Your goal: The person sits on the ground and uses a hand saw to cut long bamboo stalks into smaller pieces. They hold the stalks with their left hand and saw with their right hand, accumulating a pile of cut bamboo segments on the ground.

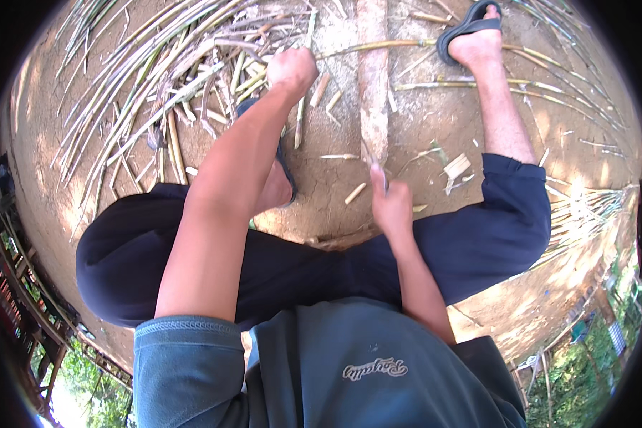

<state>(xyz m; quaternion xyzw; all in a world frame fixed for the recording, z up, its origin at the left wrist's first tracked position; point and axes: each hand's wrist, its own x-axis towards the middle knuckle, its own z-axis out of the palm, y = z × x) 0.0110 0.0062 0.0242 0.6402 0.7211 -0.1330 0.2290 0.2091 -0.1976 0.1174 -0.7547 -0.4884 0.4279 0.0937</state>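
Note:
My left hand (pixel 292 69) is closed in a fist round a long yellow-green cane stalk (pixel 349 48). The stalk runs rightward across a long narrow wooden board (pixel 374 93) and reaches my right sandal (pixel 446 46), where the foot hides part of it. My right hand (pixel 392 203) is closed round the handle of a knife (pixel 370 155). Its thin blade points away from me, over the near end of the board and apart from the stalk. Most of the handle is hidden by my fingers.
Cut stalk pieces (pixel 246 89) and long canes (pixel 132 93) lie heaped at the left. More canes (pixel 549 87) spread at the far right, with a bundle (pixel 585 214) beside my right knee. Wood chips (pixel 456 166) dot the dirt ground (pixel 321 203).

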